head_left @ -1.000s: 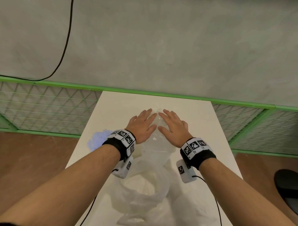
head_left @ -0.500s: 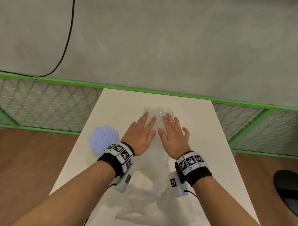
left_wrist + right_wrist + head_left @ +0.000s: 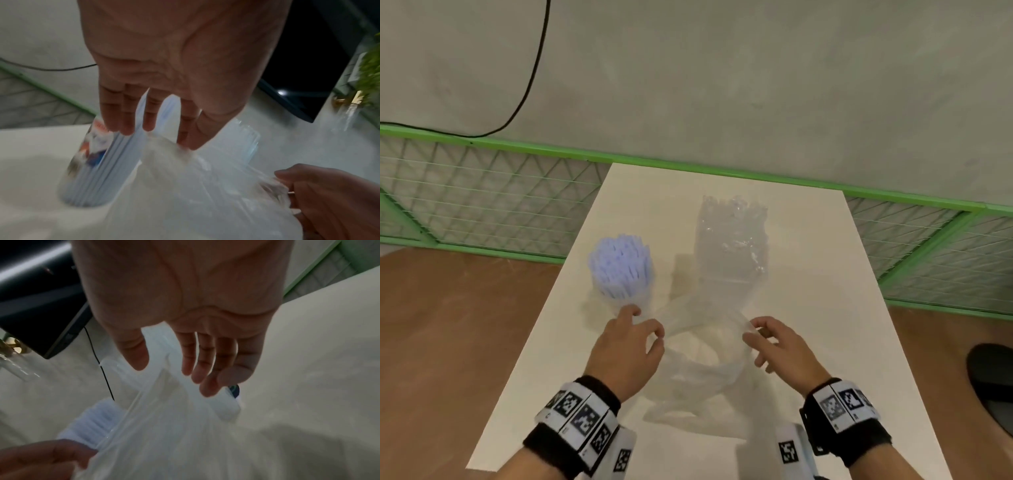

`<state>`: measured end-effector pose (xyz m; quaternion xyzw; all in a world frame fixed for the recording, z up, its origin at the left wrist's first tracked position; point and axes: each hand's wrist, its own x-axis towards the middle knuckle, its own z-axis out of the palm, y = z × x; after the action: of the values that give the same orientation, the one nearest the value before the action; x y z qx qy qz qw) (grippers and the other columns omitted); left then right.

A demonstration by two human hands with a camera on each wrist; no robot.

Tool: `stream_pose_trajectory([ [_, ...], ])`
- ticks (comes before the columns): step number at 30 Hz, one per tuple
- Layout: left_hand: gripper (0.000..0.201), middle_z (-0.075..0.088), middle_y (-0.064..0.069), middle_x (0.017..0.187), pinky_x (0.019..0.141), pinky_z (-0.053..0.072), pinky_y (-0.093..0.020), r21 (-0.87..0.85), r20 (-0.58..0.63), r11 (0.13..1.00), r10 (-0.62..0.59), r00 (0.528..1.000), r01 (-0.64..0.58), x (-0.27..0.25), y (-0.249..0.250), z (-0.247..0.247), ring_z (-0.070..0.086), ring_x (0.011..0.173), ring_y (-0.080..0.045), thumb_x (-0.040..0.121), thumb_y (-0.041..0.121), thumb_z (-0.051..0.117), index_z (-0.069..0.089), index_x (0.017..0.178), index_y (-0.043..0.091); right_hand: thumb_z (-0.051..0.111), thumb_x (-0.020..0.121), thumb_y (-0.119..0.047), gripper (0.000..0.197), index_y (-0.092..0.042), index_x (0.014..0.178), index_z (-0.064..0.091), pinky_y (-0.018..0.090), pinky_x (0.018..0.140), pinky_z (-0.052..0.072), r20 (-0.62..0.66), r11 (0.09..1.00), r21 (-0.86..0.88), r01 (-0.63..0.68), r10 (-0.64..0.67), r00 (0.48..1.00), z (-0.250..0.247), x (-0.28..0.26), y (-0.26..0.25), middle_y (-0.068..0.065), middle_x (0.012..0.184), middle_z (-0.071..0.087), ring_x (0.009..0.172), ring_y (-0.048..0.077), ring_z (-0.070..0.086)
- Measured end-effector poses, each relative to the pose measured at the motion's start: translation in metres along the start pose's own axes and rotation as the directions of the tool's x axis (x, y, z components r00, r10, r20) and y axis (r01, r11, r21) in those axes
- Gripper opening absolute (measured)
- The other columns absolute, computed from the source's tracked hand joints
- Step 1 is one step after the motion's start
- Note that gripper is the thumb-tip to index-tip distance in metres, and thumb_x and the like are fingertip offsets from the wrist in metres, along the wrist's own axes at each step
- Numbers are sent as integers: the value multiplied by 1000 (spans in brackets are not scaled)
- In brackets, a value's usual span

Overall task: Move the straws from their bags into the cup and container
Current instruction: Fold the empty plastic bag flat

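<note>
A bunch of pale blue straws [image 3: 619, 267] stands upright in a cup [image 3: 82, 155] at the table's left. To its right, clear straws [image 3: 732, 246] stand in a transparent container. An empty-looking clear plastic bag [image 3: 698, 359] trails from that container's base toward me. My left hand [image 3: 654, 334] pinches the bag's left edge between thumb and forefinger, as the left wrist view [image 3: 185, 142] shows. My right hand [image 3: 750, 329] holds the bag's right edge, with the film running between thumb and fingers [image 3: 162, 369]. The cup's straws [image 3: 96, 418] show behind the bag [image 3: 164, 426].
The white table [image 3: 825, 325] is narrow, with wood floor on both sides. A green mesh fence [image 3: 482, 205] runs behind it under a grey wall with a black cable [image 3: 530, 78]. A dark object [image 3: 993, 383] sits on the floor at right.
Both hands have drawn back toward me from the top of the clear straws and now hold the bag's edges. The clear straws and the cup of blue straws stand uncovered.
</note>
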<state>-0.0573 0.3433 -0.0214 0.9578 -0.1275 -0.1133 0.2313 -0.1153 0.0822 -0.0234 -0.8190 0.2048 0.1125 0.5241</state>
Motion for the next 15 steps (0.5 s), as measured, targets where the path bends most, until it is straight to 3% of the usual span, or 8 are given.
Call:
stream_pose_trajectory([
  [3, 5, 58, 1, 104, 75, 39, -25, -204, 26, 978, -45, 999, 49, 12, 0, 5, 59, 92, -20, 90, 28, 63, 68, 90, 27, 67, 88, -21, 3, -22, 91, 67, 33, 65, 55, -53, 1000, -28, 12, -14, 998, 17, -2, -5, 0, 80, 71, 61, 15, 69],
  [5, 7, 60, -1, 92, 68, 37, -22, -296, 45, 951, -78, 996, 88, 19, -4, 3, 55, 82, -17, 87, 24, 68, 67, 82, 29, 65, 89, -17, 8, -19, 82, 66, 35, 68, 56, -108, 994, -100, 52, -63, 992, 25, -5, -10, 1, 71, 72, 58, 14, 69],
  [9, 29, 55, 2, 94, 65, 37, -16, -311, 171, 946, -34, 985, 86, 15, -16, -5, 53, 83, -13, 84, 1, 59, 70, 82, 28, 67, 86, -10, 14, -18, 74, 65, 18, 61, 49, -168, 960, -252, 125, -170, 971, 29, -17, -26, -4, 72, 69, 57, 13, 68],
  [12, 33, 54, 7, 98, 76, 36, -16, -278, 133, 960, 30, 991, 8, 8, -22, -16, 56, 98, -16, 88, 1, 54, 69, 92, 30, 63, 76, -1, 22, -22, 71, 57, 28, 57, 48, -277, 851, -511, 121, -296, 914, 27, -26, -39, -6, 74, 61, 59, 16, 58],
  [15, 35, 54, 9, 106, 85, 36, -17, -245, 58, 961, 149, 987, -131, 1, -23, -33, 57, 107, -17, 93, 3, 50, 69, 113, 25, 62, 70, 5, 31, -21, 67, 47, 24, 48, 25, -356, 789, -608, 84, -367, 860, 29, -39, -58, -6, 67, 46, 53, 11, 41],
])
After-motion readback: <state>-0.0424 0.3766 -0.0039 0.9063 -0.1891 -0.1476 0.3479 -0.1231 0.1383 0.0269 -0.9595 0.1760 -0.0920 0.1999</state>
